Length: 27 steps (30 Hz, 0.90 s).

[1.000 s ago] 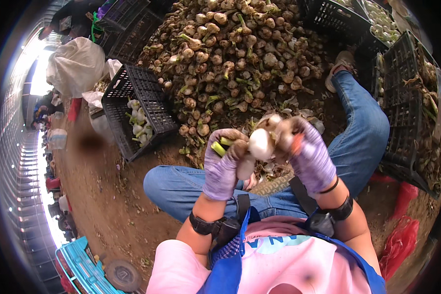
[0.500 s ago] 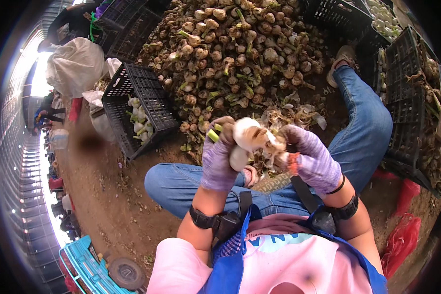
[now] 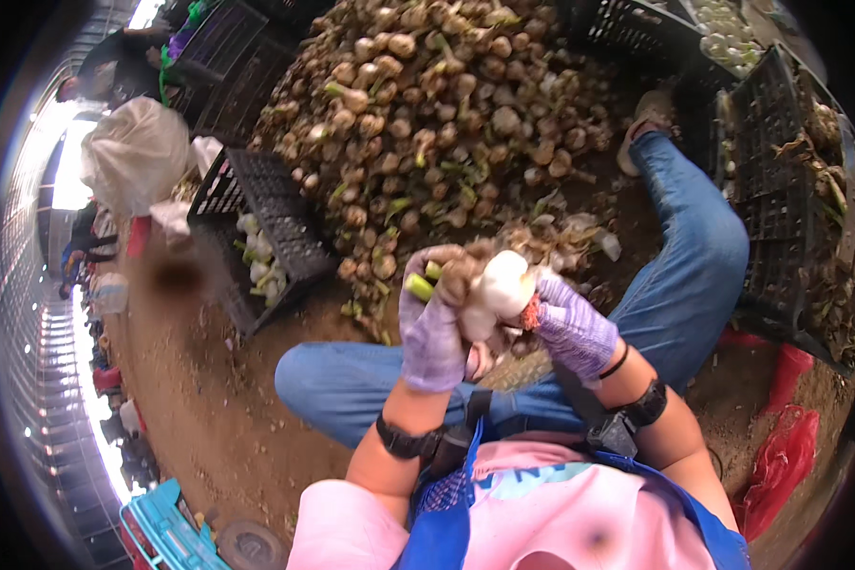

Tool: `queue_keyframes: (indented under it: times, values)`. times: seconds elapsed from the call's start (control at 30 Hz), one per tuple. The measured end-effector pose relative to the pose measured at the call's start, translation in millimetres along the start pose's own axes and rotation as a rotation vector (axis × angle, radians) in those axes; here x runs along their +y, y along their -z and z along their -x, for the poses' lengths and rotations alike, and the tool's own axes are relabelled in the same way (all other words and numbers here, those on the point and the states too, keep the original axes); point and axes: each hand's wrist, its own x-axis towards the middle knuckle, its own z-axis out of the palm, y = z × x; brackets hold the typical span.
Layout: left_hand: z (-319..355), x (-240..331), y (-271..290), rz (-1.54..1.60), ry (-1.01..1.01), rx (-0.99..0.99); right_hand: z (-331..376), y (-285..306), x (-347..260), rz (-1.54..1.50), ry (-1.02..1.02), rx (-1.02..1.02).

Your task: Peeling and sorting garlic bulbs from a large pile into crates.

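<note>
My left hand (image 3: pixel 429 328), in a purple knit glove with soiled fingertips, is closed around garlic bulbs; cut green stems stick out past its thumb side. One clean white garlic bulb (image 3: pixel 505 283) sits between both hands, and a second pale bulb (image 3: pixel 478 323) lies lower, against the left palm. Gloved alike, my right hand (image 3: pixel 577 332) presses its closed fingers on the upper bulb's right side. An orange-red patch (image 3: pixel 531 312) shows at its fingertips. Beyond the hands spreads a large heap of soil-brown garlic (image 3: pixel 427 133), with loose papery skins (image 3: pixel 579 233) at its near edge.
Left of the heap, a tilted black plastic crate (image 3: pixel 290 223) holds cleaned garlic (image 3: pixel 261 258). More black crates (image 3: pixel 765 190) stand at the right. A white sack (image 3: pixel 135 152) is at the far left, red plastic (image 3: pixel 779 465) at the lower right. My jean-clad legs (image 3: pixel 689 237) flank the work.
My right hand has moved left, closer to my left hand. The white bulb has shifted right and down and now shows a smooth clean side where brown skin hung before.
</note>
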Motion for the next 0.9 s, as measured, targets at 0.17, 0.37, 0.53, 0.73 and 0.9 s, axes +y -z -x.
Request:
queue_keyframes:
  times: [0.17,0.37,0.53,0.73,0.9]
  values:
    - [-15.2,-20.9,1.1,0.202,0.182,0.046,-4.0,25.4,36.0,0.212,-0.239,0.007]
    - [-88.3,-59.6,21.7,-0.021,0.317,0.156,-20.8,74.2,70.8,0.612,-0.173,0.325]
    - [-191.6,-65.0,-100.4,0.100,0.350,-0.187,-20.7,94.3,78.0,0.661,-0.172,0.335]
    - [-298.9,14.7,-225.0,0.271,0.210,-0.480,-35.1,107.3,116.8,0.598,0.004,0.373]
    - [-242.5,-48.9,-141.2,0.053,0.178,-0.289,-33.6,116.4,93.3,0.539,0.062,0.456]
